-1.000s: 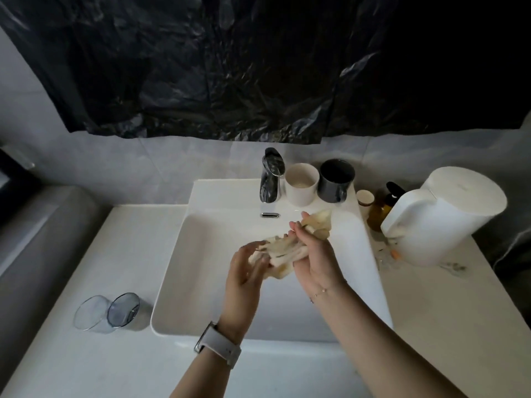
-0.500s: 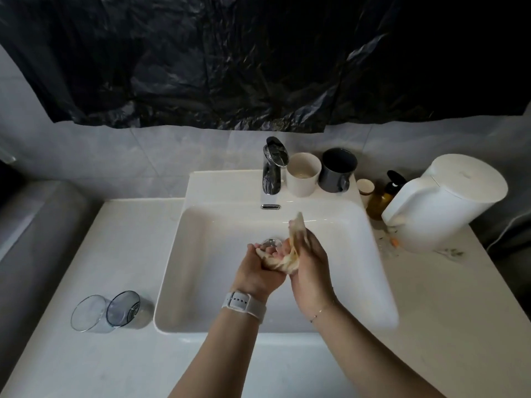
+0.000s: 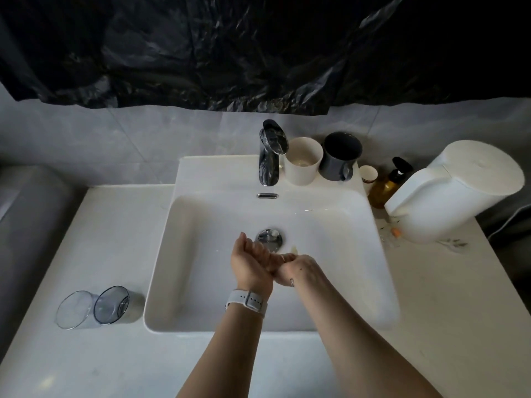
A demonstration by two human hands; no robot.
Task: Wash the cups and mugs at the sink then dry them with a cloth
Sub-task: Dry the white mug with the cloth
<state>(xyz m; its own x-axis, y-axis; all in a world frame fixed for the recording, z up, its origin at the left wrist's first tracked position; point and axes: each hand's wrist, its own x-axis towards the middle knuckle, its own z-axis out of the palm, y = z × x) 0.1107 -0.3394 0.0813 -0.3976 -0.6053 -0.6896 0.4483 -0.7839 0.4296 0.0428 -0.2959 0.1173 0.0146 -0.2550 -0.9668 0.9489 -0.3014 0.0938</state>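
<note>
Over the sink (image 3: 373, 282), a person is bunching a cloth (image 3: 293, 249) low in the basin, just near of the drain (image 3: 269, 239). The left hand (image 3: 253, 264), watch on its wrist, is cupping palm-up w/ fingers loosely curled; the right hand (image 3: 298, 268) is curling knuckles-up against it. Only a pale scrap of cloth is peeking out past the right hand's far side, so how tight either hand is gripping can't be told, though the cloth seems to be sitting between them.

The task's ware is waiting apart: a white cup (image 3: 304, 160) and a dark mug (image 3: 340, 156) are standing upright on the far ledge, right of the tap (image 3: 271, 152); two clear glasses (image 3: 94, 307) are lying on their sides on the counter (image 3: 86, 225), near left of the sink. A jug (image 3: 457, 193) and a pump bottle (image 3: 386, 185) are sitting far right.

Risks, as judged: the cup and mug are touching or nearly so, so lifting one w/ wet hands could be knocking the other into the basin. The glasses, lying on their sides, could be rolling if nudged. A loosely held cloth could be slipping over the drain.
</note>
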